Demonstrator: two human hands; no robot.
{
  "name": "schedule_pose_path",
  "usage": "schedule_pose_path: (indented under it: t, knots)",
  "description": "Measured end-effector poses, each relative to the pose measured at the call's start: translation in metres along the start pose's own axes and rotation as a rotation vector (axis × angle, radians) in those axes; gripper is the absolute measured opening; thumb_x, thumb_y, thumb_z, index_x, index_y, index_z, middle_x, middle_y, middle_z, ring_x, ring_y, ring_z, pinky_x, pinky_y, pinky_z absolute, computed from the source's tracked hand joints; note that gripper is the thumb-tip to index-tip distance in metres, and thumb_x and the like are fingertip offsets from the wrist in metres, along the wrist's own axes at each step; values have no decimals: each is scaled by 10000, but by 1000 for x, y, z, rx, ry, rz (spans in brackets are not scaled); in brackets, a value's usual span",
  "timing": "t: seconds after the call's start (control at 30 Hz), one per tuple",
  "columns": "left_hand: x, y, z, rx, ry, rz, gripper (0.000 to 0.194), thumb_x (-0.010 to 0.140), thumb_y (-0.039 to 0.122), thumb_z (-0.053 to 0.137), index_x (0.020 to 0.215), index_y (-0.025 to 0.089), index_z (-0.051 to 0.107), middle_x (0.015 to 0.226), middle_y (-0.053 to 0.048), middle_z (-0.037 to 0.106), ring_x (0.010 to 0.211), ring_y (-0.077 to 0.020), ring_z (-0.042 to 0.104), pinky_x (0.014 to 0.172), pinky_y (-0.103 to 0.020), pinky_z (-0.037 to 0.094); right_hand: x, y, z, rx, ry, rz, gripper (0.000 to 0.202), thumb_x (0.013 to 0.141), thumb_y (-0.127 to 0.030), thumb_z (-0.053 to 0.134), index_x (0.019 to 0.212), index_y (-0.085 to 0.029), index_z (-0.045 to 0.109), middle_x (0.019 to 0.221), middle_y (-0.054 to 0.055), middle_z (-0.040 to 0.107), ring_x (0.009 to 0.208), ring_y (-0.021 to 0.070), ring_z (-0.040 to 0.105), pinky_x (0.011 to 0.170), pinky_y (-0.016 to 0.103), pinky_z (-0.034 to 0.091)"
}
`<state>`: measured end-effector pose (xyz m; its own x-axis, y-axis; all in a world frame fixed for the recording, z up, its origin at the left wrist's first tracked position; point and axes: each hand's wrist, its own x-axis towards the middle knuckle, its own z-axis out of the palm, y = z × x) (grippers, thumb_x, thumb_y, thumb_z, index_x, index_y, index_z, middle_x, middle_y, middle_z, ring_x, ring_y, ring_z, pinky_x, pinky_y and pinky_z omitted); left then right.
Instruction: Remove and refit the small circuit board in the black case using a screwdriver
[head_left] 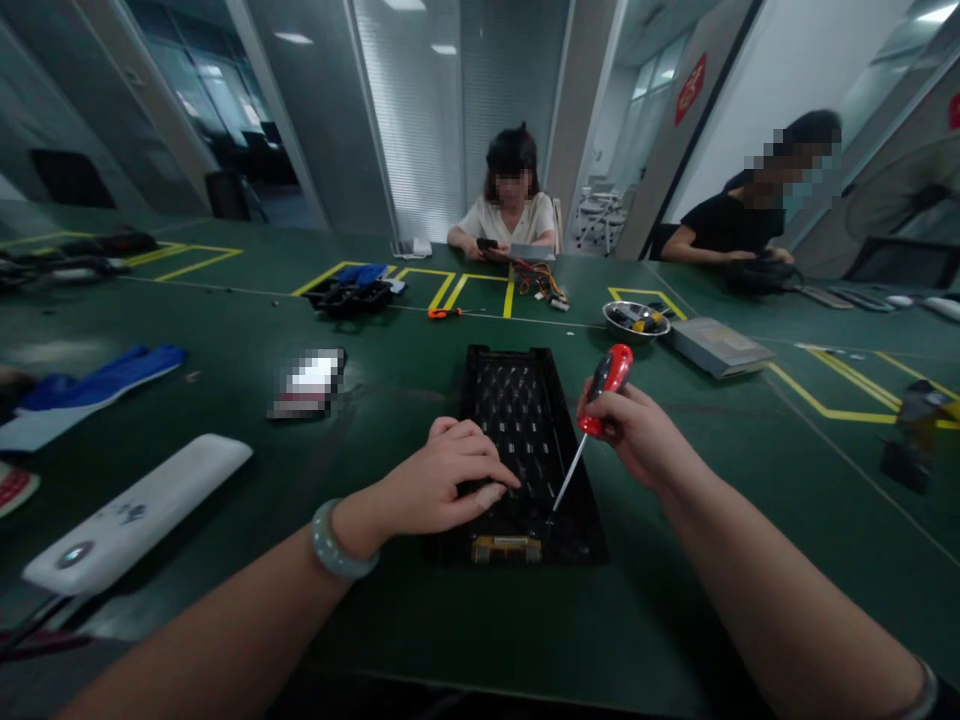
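Note:
A long black plastic tray-like housing [574,480] lies on the green table in front of me, with rows of small slots across its inside. At its near end sits a yellowish circuit board with a pale connector [506,547]. My right hand [637,425] grips the red and black handle of a screwdriver [574,470]. The shaft slants down to the left, its tip at the near right part of the housing. Over the housing's left side rests my left hand [457,475], fingers stretched out and fingertips on or just above the slotted surface. Nothing shows in it.
To the left are a white elongated device [142,510], a phone [309,382] and blue gloves [112,380]. Beyond the housing lie an orange-handled tool [444,313], a metal bowl of parts [636,322] and a grey box [721,347]. Two people sit across the table.

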<state>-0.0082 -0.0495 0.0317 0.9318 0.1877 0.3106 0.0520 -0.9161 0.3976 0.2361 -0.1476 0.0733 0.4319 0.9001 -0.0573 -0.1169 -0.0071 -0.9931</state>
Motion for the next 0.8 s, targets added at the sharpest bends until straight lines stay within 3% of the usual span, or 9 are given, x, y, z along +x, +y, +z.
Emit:
schedule_pose_path:
  t: [0.17,0.43,0.67,0.8]
  knots:
    - [1,-5,0,-32,72,-46,193,984,300,544,1064,298,719,994,4,700,1010,-184,565,914,-393,267,-14,3,-9,45,46,-42,184,632,-194,699,800,-191,624,706,-29,605,628,102,468,558,247,302]
    - [10,5,4,-11,131,-170,181,977,308,538,1027,272,708,1025,-4,723,1036,-207,566,957,-408,293,-15,25,-26,324,202,-129,289,536,-192,767,791,-202,633,740,-17,621,692,131,518,606,240,380]
    - [38,19,-18,-50,81,-279,182,980,374,558,1017,292,716,1071,28,738,1063,-210,592,988,-422,284,-24,29,-32,356,82,-237,252,566,-170,717,793,-221,619,737,-13,606,706,129,525,618,233,391]
    - [44,13,-15,-52,107,-255,204,980,404,558,1017,285,719,1072,25,744,1054,-214,596,969,-409,281,-27,32,-29,356,9,-322,239,588,-145,667,805,-225,609,732,-9,600,697,132,519,602,243,372]
